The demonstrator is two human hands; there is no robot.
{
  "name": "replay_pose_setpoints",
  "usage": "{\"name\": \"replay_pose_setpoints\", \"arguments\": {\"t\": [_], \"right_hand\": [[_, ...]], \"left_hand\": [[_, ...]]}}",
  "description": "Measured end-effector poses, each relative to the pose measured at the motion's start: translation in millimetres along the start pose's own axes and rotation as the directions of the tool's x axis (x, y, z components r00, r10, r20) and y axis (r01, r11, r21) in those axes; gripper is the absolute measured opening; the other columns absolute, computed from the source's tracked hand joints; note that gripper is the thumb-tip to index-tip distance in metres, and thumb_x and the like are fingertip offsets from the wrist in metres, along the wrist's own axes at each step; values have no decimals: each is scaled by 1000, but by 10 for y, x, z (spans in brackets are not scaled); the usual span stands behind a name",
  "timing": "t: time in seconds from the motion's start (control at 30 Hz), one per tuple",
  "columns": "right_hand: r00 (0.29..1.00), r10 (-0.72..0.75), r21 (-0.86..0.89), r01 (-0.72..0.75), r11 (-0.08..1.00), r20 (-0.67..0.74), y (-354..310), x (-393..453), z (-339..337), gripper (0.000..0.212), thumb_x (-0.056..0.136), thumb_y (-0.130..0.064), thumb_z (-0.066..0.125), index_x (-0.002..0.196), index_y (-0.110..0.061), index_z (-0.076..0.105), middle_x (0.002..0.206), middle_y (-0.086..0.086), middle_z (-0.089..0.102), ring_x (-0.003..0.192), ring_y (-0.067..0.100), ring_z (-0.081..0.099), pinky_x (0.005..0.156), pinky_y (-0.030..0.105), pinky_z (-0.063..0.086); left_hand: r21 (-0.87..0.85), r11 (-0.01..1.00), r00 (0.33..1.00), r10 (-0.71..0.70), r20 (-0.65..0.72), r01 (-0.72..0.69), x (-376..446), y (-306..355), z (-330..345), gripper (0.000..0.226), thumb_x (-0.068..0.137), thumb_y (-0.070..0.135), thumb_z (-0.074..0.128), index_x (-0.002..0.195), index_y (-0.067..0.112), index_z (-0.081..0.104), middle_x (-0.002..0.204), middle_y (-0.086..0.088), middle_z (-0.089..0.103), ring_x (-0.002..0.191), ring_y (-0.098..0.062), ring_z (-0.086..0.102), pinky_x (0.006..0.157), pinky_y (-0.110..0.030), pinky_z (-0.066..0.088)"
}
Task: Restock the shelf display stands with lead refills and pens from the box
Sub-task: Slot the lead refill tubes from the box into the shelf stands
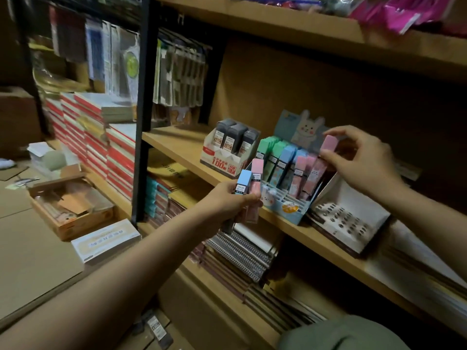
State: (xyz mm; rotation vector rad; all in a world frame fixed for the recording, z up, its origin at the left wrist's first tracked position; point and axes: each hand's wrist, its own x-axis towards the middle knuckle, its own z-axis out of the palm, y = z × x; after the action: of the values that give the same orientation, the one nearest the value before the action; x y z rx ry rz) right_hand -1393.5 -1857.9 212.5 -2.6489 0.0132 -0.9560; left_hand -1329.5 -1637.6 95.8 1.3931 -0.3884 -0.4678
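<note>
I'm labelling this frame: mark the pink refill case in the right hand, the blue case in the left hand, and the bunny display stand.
pink refill case [329, 143], head view, on its cap
blue case [244, 178], head view, on its cap
bunny display stand [307, 129], head view, on the bunny card

Bare forearms, green garment [343, 334] at lower right

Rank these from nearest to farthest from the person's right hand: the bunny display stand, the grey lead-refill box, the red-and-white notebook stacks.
From the right hand, in the head view:
1. Bunny display stand: right beneath it, on the middle shelf.
2. Grey lead-refill box: further left on the same shelf.
3. Red-and-white notebook stacks: far left, beyond the black shelf post.
</note>
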Motion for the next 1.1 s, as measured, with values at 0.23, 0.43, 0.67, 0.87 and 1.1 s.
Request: {"name": "replay_pose_setpoints", "arguments": {"t": [0.23, 0.43, 0.67, 0.87, 1.1], "right_hand": [[1000, -23, -101, 21, 995, -17, 235, -128, 117, 29, 86, -21, 72, 115, -25, 66, 87, -10, 63, 74, -11, 54, 60, 3, 36], [1000, -10, -105, 8, 994, -18, 301, -111, 262, 29, 86, -18, 72, 115, -20, 68, 88, -9, 60, 73, -10, 51, 61, 6, 35], [1000, -2, -80, 4, 997, 28, 338, -58, 301, 30, 85, -19, 73, 115, -22, 68, 93, -4, 68, 77, 9, 64, 68, 23, 53], [999, 30, -102, -34, 994, -42, 352, -65, 356, 26, 81, -15, 78, 104, -15, 67, 90, -1, 66, 75, 10, 63, 65, 15, 46], [998, 13, -147, -21, 989, -58, 340, -23, 348, 25, 77, -13, 81, 99, -10, 69, 96, 5, 62, 82, 17, 60, 73, 26, 49]], "left_hand": [[16, 999, 999, -35, -10, 35, 187, -52, 73, 17, 91, 16, 65, 108, 12, 63, 92, -10, 70, 44, 0, 55, 42, -17, 41], [25, 999, 1000, -29, -3, 29, 206, -37, 103, 20, 92, 18, 65, 111, 15, 63, 80, -2, 68, 48, -2, 57, 49, -21, 42], [-9, 1000, 1000, -15, -5, 15, 185, -25, 115, 7, 90, 16, 66, 96, 19, 65, 74, 1, 67, 46, 0, 55, 46, -16, 42], [-14, 999, 999, -41, -10, 41, 174, -35, 124, 18, 93, 13, 62, 111, 16, 62, 83, -2, 65, 46, 1, 57, 42, -15, 42], [-15, 999, 999, -35, 3, 35, 164, -39, 120, 18, 93, 13, 62, 111, 15, 62, 79, -2, 64, 42, 4, 57, 40, -15, 42]]}}
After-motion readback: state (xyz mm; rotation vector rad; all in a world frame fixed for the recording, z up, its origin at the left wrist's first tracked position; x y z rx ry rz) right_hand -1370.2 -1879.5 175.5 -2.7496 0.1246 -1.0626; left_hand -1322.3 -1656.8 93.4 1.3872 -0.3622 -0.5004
